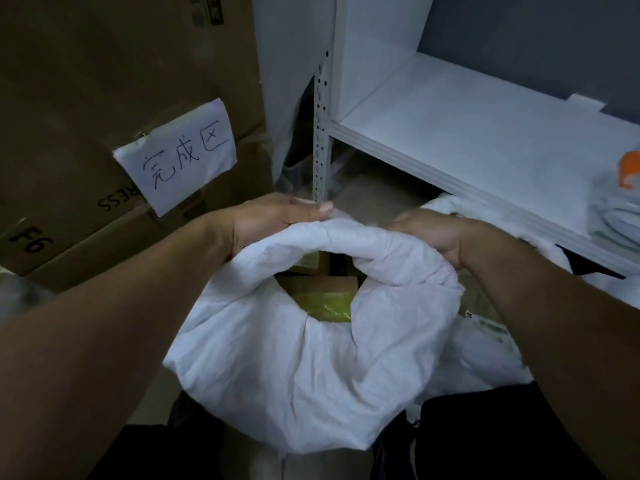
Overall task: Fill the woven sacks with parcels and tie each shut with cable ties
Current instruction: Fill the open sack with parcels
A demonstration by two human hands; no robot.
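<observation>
Head view: my left hand (pixel 277 220) and right hand (pixel 436 233) both grip the bunched rim of a white woven sack (pixel 294 368), low between my arms; boxed parcels (pixel 329 292) show inside its mouth.

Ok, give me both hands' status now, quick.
Left hand: grips the gathered rim of the white woven sack.
Right hand: blurred, fingers curled round the same rim on the other side.
</observation>
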